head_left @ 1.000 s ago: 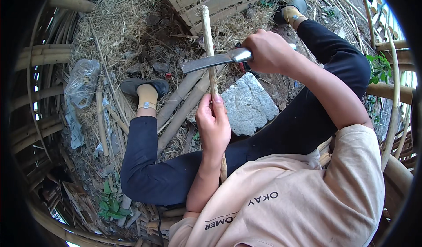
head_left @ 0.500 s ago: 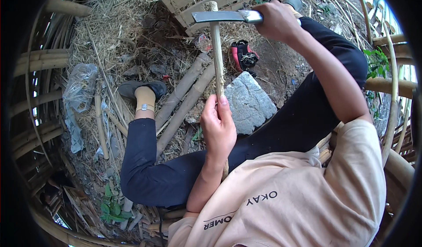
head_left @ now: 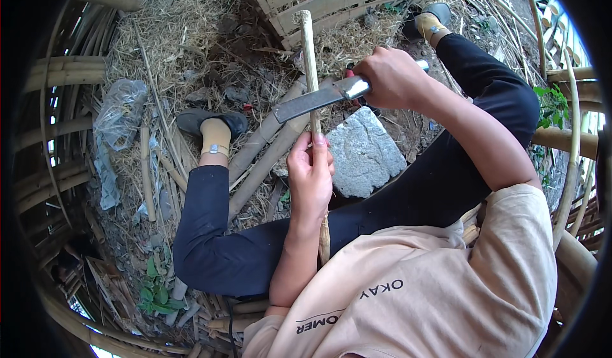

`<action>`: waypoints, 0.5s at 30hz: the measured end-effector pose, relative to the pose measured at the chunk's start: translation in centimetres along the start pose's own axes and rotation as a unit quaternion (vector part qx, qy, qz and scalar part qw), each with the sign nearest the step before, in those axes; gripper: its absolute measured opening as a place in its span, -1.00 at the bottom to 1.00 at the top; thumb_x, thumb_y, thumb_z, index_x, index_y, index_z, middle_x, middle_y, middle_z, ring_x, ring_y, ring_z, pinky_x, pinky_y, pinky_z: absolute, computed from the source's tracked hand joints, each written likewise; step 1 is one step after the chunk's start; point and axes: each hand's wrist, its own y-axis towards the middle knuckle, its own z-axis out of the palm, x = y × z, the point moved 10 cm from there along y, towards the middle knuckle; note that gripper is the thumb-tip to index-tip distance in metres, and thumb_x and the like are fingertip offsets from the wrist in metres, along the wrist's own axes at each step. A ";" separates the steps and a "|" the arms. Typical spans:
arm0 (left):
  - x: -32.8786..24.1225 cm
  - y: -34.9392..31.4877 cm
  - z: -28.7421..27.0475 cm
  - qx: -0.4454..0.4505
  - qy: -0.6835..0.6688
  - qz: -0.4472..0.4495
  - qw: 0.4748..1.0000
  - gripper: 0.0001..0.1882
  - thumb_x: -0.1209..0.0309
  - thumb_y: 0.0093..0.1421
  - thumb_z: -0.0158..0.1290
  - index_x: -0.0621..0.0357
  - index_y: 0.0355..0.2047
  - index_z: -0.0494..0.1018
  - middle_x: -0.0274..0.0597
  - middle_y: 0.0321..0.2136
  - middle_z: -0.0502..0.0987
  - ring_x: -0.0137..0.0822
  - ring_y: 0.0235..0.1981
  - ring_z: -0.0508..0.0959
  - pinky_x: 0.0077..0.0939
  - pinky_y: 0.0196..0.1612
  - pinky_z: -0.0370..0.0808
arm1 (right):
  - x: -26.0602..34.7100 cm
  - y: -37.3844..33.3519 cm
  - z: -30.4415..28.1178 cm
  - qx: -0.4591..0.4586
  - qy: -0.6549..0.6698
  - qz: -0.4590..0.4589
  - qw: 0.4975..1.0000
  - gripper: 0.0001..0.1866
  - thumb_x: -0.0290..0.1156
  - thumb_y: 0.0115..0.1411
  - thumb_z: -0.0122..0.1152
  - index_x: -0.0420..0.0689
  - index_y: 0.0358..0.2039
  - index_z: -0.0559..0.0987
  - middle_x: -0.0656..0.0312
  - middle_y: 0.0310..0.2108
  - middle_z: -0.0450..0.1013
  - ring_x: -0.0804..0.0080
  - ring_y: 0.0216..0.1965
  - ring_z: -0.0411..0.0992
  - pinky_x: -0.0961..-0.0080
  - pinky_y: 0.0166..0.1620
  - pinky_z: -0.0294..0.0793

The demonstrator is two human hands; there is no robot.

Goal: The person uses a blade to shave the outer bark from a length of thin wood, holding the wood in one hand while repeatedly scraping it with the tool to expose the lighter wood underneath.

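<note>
My left hand (head_left: 311,170) is closed around a pale wooden stick (head_left: 308,49) that points away from me. The stick's lower end passes below my hand over my thigh, up to my shirt. My right hand (head_left: 394,78) grips the handle of a large knife (head_left: 312,104) with a broad grey blade. The blade lies across the stick a little above my left fingers, its tip reaching past the stick to the left. Part of the handle sticks out on the right of my fist.
A rough grey stone block (head_left: 362,157) lies between my legs, next to two bamboo poles (head_left: 268,148). A slatted wooden crate (head_left: 357,1) stands at the far side. Clear plastic bag (head_left: 119,113) lies on the left. A red thing is mostly hidden behind my right hand.
My right hand has drawn the knife down along the stick toward my left hand, and the blade now slants more. My left hand still holds the stick, nearly in place.
</note>
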 end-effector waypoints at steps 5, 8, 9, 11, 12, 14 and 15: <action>-0.4 -0.3 -0.5 -0.034 0.095 0.056 0.993 -0.73 0.28 0.46 -0.17 0.12 -0.38 0.30 -0.54 -0.69 0.17 -0.72 -0.74 0.10 -0.74 -0.72 0.02 | -0.8 0.9 0.4 -0.053 -0.003 0.005 0.999 -0.86 -0.40 -0.26 0.29 -0.15 -0.61 0.61 0.02 -0.66 0.49 -0.01 -0.53 0.54 0.17 -0.40 0.54; -0.7 -0.5 -0.4 -0.036 0.102 0.064 0.992 -0.74 0.27 0.46 -0.16 0.11 -0.38 0.29 -0.53 -0.68 0.18 -0.73 -0.73 0.10 -0.74 -0.71 0.01 | -0.9 1.2 -0.1 -0.077 -0.011 0.001 0.997 -0.86 -0.40 -0.27 0.30 -0.13 -0.60 0.61 0.02 -0.66 0.49 -0.01 -0.54 0.54 0.18 -0.41 0.54; -0.9 -0.5 -0.4 -0.035 0.101 0.066 0.992 -0.74 0.27 0.46 -0.16 0.11 -0.38 0.29 -0.53 -0.68 0.18 -0.73 -0.73 0.10 -0.74 -0.71 0.02 | -1.2 1.3 -0.1 -0.075 -0.009 0.008 0.997 -0.85 -0.40 -0.28 0.31 -0.12 -0.60 0.62 0.04 -0.66 0.50 -0.01 -0.54 0.54 0.17 -0.40 0.54; -1.1 -0.7 -0.5 -0.037 0.098 0.070 0.992 -0.74 0.27 0.46 -0.16 0.11 -0.38 0.29 -0.53 -0.67 0.18 -0.73 -0.72 0.11 -0.74 -0.71 0.02 | -0.7 1.4 -0.6 -0.093 -0.014 -0.002 0.996 -0.87 -0.40 -0.26 0.30 -0.12 -0.59 0.63 0.04 -0.66 0.50 0.00 -0.54 0.54 0.18 -0.40 0.55; -1.1 -0.7 -0.7 -0.040 0.104 0.077 0.991 -0.74 0.27 0.46 -0.16 0.11 -0.37 0.29 -0.53 -0.67 0.18 -0.73 -0.72 0.12 -0.74 -0.70 0.02 | -0.5 1.4 -0.8 -0.102 -0.017 -0.007 0.995 -0.87 -0.40 -0.24 0.29 -0.11 -0.59 0.63 0.04 -0.66 0.50 0.01 -0.53 0.55 0.19 -0.39 0.55; -1.3 -0.7 -0.6 -0.044 0.111 0.095 0.988 -0.75 0.27 0.46 -0.16 0.12 -0.36 0.30 -0.53 -0.67 0.18 -0.73 -0.71 0.13 -0.74 -0.70 0.03 | -1.8 1.3 -1.1 -0.119 -0.020 0.016 0.993 -0.89 -0.40 -0.20 0.28 -0.11 -0.59 0.63 0.04 -0.66 0.51 0.02 -0.53 0.55 0.20 -0.38 0.56; -1.1 -0.9 -0.2 -0.037 0.119 0.083 0.989 -0.74 0.29 0.45 -0.15 0.15 -0.37 0.31 -0.49 -0.67 0.20 -0.68 -0.70 0.17 -0.68 -0.67 0.07 | -2.8 1.4 -1.2 -0.128 -0.022 0.027 0.991 -0.89 -0.39 -0.18 0.27 -0.11 -0.58 0.64 0.04 -0.65 0.51 0.03 -0.53 0.56 0.21 -0.38 0.56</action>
